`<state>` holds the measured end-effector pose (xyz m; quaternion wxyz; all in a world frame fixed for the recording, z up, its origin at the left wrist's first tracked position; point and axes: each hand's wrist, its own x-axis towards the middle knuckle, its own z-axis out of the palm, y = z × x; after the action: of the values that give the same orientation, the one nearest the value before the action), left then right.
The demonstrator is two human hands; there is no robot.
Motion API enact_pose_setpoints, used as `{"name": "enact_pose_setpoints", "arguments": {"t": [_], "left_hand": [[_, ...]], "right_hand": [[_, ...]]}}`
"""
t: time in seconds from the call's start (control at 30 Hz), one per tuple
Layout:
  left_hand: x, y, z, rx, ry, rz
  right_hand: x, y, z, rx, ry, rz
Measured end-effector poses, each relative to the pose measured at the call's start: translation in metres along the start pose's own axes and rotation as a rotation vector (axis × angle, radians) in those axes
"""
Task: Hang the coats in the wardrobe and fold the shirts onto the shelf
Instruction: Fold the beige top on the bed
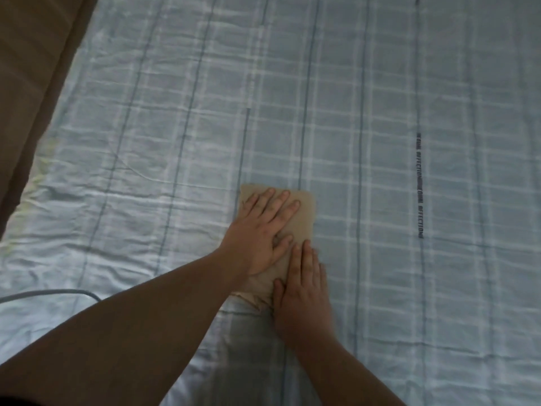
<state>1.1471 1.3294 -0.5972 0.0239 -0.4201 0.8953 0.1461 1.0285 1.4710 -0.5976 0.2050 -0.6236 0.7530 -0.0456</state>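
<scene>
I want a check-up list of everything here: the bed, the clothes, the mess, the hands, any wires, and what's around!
Surface: bed sheet, pale blue plaid, wrinkled, with a line of printed lettering on the right.
Job's things: folded tan garment, a small rectangle lying flat on the sheet; no coats, wardrobe or shelf in view.
Clutter: nothing seen.
Hands: left hand and right hand both pressed flat on the garment, fingers spread, not gripping.
Cables: one grey cable on the sheet at the left edge.
Surroundings: brown surface beside the bed, upper left.
</scene>
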Motion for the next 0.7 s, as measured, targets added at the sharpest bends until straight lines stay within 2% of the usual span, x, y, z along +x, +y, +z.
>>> {"name": "enact_pose_setpoints", "arguments": {"t": [0.13,0.2,0.23,0.3,0.37,0.43,0.47,0.53,0.63,0.7], "left_hand": [[0.001,0.003,-0.008,-0.014,0.02,0.0],[-0.007,0.005,-0.016,-0.038,0.074,-0.033],[-0.016,0.006,-0.019,-0.067,0.11,-0.094],[-0.039,0.01,-0.021,-0.224,0.254,-0.306],[-0.064,0.018,-0.015,-0.552,0.316,-0.614],[-0.081,0.029,-0.012,-0.879,0.275,-0.826],[-0.086,0.033,-0.014,-0.945,0.228,-0.878],[-0.092,0.04,-0.019,-0.93,0.115,-0.933],[-0.093,0.04,-0.03,-0.966,0.009,-1.048],[-0.095,0.038,-0.035,-1.126,-0.031,-1.102]], "right_hand": [[0.002,-0.005,-0.018,0.069,-0.079,-0.018],[0.004,0.002,-0.031,0.301,-0.115,-0.041],[0.007,0.002,-0.04,0.5,-0.1,0.012],[0.018,0.0,-0.059,0.858,0.025,0.28],[0.033,-0.003,-0.068,0.943,0.014,0.518],[0.042,-0.002,-0.07,0.819,-0.119,0.529],[0.043,-0.002,-0.068,0.773,-0.195,0.527],[0.041,-0.003,-0.063,0.759,-0.318,0.564],[0.033,-0.001,-0.061,1.02,-0.49,0.67],[0.026,-0.004,-0.068,1.181,-0.568,0.65]]}}
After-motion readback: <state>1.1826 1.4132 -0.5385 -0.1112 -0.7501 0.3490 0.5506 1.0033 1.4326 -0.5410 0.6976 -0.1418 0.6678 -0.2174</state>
